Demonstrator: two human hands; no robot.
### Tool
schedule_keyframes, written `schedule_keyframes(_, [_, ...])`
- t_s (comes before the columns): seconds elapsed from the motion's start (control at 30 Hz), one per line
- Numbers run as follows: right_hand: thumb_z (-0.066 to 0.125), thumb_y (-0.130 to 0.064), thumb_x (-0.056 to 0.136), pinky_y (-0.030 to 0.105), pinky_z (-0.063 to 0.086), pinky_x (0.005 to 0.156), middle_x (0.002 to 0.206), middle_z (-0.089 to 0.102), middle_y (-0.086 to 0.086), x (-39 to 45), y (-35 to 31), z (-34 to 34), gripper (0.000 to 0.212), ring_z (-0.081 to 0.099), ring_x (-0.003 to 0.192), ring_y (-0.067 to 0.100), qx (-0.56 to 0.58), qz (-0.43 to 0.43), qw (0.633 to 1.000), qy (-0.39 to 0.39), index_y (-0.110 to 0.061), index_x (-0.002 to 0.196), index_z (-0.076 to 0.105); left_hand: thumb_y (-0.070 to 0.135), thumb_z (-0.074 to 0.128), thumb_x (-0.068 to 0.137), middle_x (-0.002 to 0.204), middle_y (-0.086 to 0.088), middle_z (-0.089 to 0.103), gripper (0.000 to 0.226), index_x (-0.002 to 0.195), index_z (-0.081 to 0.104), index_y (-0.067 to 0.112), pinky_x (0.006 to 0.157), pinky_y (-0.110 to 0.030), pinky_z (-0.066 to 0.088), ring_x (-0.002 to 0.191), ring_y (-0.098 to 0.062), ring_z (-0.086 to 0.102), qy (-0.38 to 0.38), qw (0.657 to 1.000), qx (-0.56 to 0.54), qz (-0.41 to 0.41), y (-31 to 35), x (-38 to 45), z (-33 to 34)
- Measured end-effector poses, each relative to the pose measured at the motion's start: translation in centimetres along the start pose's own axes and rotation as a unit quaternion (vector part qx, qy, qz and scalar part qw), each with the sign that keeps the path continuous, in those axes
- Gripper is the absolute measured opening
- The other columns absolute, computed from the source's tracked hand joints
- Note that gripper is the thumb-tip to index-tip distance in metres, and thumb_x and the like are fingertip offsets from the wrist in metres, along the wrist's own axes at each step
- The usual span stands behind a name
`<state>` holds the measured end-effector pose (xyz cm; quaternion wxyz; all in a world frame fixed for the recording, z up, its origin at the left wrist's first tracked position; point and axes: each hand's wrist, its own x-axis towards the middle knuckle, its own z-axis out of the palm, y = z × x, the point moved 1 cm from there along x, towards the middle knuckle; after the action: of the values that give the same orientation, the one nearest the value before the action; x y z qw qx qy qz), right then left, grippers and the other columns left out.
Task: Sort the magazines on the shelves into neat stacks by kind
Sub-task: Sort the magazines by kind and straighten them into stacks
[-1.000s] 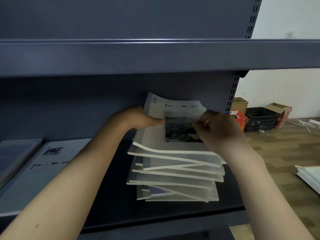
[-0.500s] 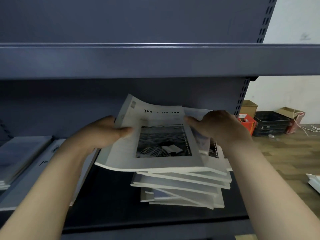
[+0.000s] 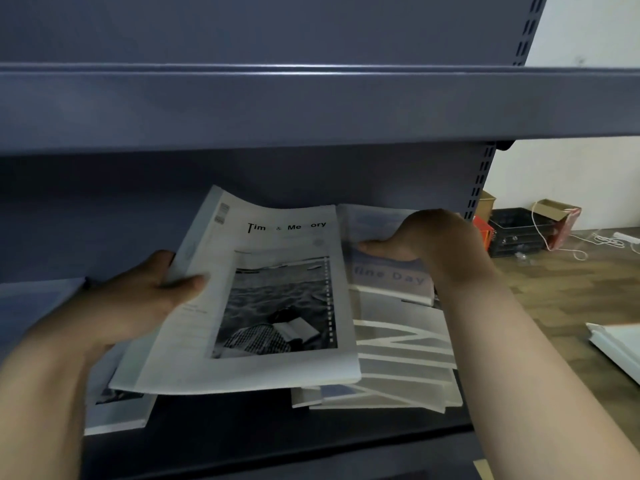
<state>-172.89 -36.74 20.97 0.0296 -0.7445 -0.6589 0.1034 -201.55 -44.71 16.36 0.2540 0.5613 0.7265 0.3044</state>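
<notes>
The left hand [image 3: 138,299] grips a magazine [image 3: 263,306] by its left edge, above the shelf [image 3: 277,434]. The right hand [image 3: 422,244] rests on the stack [image 3: 398,358], fingers hidden, grasp unclear. The magazine covers the stack's left part.

On my screen I see two bare forearms coming in from the lower corners. No sleeve covers either of them up to the frame edge. The left hand [image 3: 138,299] and the right hand [image 3: 426,240] wear no glove.
</notes>
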Motion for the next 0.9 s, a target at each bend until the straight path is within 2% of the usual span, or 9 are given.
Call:
schedule_keyframes(0.07, [0.054,-0.071,0.077,0.035,0.039,0.094,0.140,0.046,0.010,0.0,-0.2,0.1,0.087,0.044,0.127,0.032,0.017,0.008,1.000,-0.005,-0.007,0.135,0.044,0.066,0.057,0.073,0.112,0.007,0.059,0.059,0.117,0.048,0.028,0.094,-0.043,0.046,0.108,-0.018,0.054,-0.015,1.000,-0.006,-0.008,-0.3,0.4,0.3])
schedule_keyframes(0.17, [0.058,-0.071,0.074,0.036,0.040,0.096,0.143,0.044,0.010,0.1,-0.3,0.1,0.092,0.042,0.130,0.032,0.046,0.027,0.999,-0.007,-0.008,0.139,0.040,0.046,0.052,0.087,0.106,0.008,0.057,0.039,0.120,0.044,0.026,0.065,-0.029,0.044,0.095,-0.011,0.052,-0.037,0.999,-0.013,-0.012,-0.7,0.7,0.8])
schedule_keyframes(0.23, [0.059,-0.071,0.072,0.037,0.039,0.099,0.144,0.042,0.011,0.0,-0.3,0.1,0.096,0.042,0.130,0.033,0.065,0.038,0.997,-0.016,-0.007,0.141,0.037,0.041,0.051,0.090,0.112,0.008,0.056,0.039,0.125,0.043,0.025,0.070,-0.029,0.042,0.099,-0.011,0.051,-0.037,0.999,-0.025,0.003,-1.1,1.0,0.9])
schedule_keyframes(0.33, [0.062,-0.068,0.073,0.036,0.040,0.098,0.139,0.048,0.015,-0.3,-0.6,0.4,0.094,0.048,0.124,0.033,0.080,0.024,0.996,0.002,-0.004,0.139,0.040,0.034,0.051,0.091,0.122,0.008,0.055,0.039,0.129,0.042,0.024,0.096,-0.031,0.037,0.115,-0.012,0.048,-0.042,0.996,-0.066,0.032,-1.5,1.1,0.5])
schedule_keyframes(0.43, [0.073,-0.051,0.074,0.033,0.043,0.092,0.128,0.055,0.016,-0.2,-1.6,1.0,0.074,0.055,0.115,0.030,0.148,-0.008,0.986,0.083,-0.006,0.129,0.052,0.029,0.052,0.092,0.117,0.008,0.060,0.032,0.123,0.050,0.024,0.100,-0.032,0.038,0.113,-0.014,0.054,-0.033,0.992,-0.120,0.038,-2.2,0.9,-0.5])
schedule_keyframes(0.5, [0.072,-0.037,0.078,0.031,0.044,0.085,0.115,0.060,0.016,-0.5,-2.9,0.9,0.052,0.059,0.104,0.028,0.177,-0.026,0.979,0.096,-0.005,0.117,0.060,0.027,0.054,0.091,0.114,0.006,0.065,0.030,0.121,0.057,0.024,0.102,-0.037,0.040,0.109,-0.017,0.058,-0.014,0.987,-0.159,0.026,-2.9,0.7,-1.7])
schedule_keyframes(0.63, [0.062,-0.023,0.086,0.026,0.037,0.057,0.076,0.057,0.007,-1.5,-6.7,0.9,0.019,0.053,0.068,0.020,0.222,-0.069,0.970,0.071,-0.005,0.087,0.058,0.032,0.057,0.087,0.104,0.005,0.071,0.027,0.113,0.064,0.026,0.088,-0.032,0.046,0.099,-0.016,0.064,0.010,0.978,-0.208,-0.001,-5.4,-0.4,-4.8])
schedule_keyframes(0.73, [0.063,-0.027,0.084,0.026,0.035,0.056,0.079,0.054,0.006,-1.7,-10.3,2.2,0.022,0.052,0.070,0.020,0.203,-0.091,0.974,0.032,-0.007,0.088,0.054,0.032,0.058,0.087,0.093,0.008,0.073,0.020,0.105,0.066,0.029,0.079,-0.030,0.046,0.093,-0.016,0.065,0.050,0.977,-0.208,-0.016,-8.3,-1.2,-7.2])
schedule_keyframes(0.9, [0.056,-0.025,0.085,0.024,0.031,0.048,0.074,0.049,0.003,-2.1,-15.7,6.3,0.013,0.048,0.062,0.014,0.157,-0.130,0.978,-0.036,-0.013,0.084,0.052,0.028,0.056,0.089,0.095,0.021,0.064,0.018,0.105,0.060,0.036,0.077,-0.018,0.038,0.091,0.002,0.056,0.079,0.975,-0.206,-0.032,-12.7,-2.8,-10.0])
